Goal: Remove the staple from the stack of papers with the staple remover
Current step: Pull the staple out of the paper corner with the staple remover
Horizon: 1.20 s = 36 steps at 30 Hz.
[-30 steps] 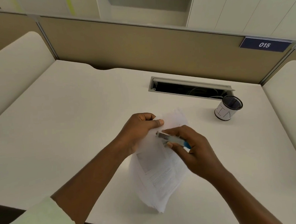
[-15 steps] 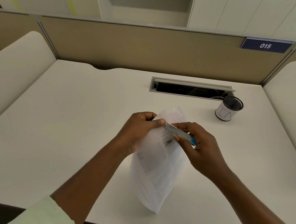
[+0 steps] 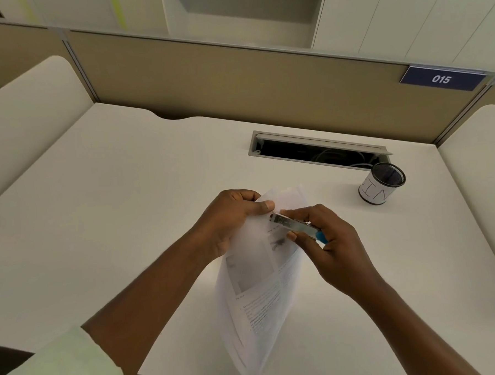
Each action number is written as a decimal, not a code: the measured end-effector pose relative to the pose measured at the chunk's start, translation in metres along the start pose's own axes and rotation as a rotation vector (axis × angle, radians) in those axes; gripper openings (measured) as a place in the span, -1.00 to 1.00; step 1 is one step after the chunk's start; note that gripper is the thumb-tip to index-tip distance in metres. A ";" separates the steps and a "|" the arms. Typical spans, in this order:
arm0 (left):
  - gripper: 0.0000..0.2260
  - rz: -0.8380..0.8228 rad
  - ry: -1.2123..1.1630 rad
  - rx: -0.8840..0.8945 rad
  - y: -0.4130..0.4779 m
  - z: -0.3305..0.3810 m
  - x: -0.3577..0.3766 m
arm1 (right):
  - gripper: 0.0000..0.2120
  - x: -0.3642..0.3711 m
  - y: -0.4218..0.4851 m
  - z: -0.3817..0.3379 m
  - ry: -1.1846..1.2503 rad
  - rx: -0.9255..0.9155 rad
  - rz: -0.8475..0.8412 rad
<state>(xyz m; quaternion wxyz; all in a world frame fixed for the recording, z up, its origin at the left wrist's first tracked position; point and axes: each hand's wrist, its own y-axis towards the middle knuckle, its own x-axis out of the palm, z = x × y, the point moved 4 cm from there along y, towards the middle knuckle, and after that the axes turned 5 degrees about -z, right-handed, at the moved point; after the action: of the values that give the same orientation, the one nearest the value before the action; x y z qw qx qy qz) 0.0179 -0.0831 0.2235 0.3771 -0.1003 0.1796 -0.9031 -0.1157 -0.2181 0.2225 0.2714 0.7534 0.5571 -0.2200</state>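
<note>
The stack of papers (image 3: 257, 287) hangs in the air above the white desk (image 3: 127, 211), held at its upper corner and bowed along its length, so that the printed top sheet curves toward me and the lower end droops near the front edge of the desk. The staple itself is too small to make out; it would lie under the tip of the tool. My left hand (image 3: 228, 220) pinches that upper corner, thumb pressed flat on the top sheet and the other fingers curled behind the pages. The staple remover (image 3: 295, 226), a slim metal blade with a blue end, lies across the same corner with its metal tip touching the paper just beside my left thumb. My right hand (image 3: 329, 240) is closed around the remover, index finger along its upper side and thumb underneath, the blue end showing between thumb and palm. Both forearms reach in from the lower edge, the left one emerging from a pale green sleeve (image 3: 58, 366). Well apart, toward the far right of the desk, a mesh pen cup (image 3: 381, 186) stands upright just beside the open cable tray (image 3: 316, 152). Behind these runs the beige partition (image 3: 235, 82), carrying a blue plate (image 3: 441, 78) marked 015.
</note>
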 end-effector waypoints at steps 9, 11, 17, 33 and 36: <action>-0.90 -0.034 -0.003 0.010 0.004 -0.004 0.002 | -0.76 -0.002 -0.002 0.010 0.058 0.060 0.071; -0.91 -0.038 -0.008 0.011 0.004 -0.004 0.002 | -0.77 -0.001 -0.002 0.009 0.055 0.065 0.070; -0.90 -0.032 -0.031 0.002 0.009 -0.005 0.003 | -0.78 -0.001 0.000 0.006 0.021 0.050 0.064; -0.88 -0.031 -0.146 -0.041 0.018 -0.013 0.002 | -0.76 0.007 0.004 0.000 -0.006 -0.114 -0.117; -0.89 0.005 -0.075 -0.021 0.019 -0.007 0.001 | -0.73 0.016 -0.001 -0.005 -0.015 -0.163 -0.146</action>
<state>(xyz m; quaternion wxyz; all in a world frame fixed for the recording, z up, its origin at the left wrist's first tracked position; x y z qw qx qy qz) 0.0274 -0.0945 0.2089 0.3848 -0.1376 0.1749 -0.8958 -0.1118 -0.2035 0.2162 0.3190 0.6845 0.6246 -0.1989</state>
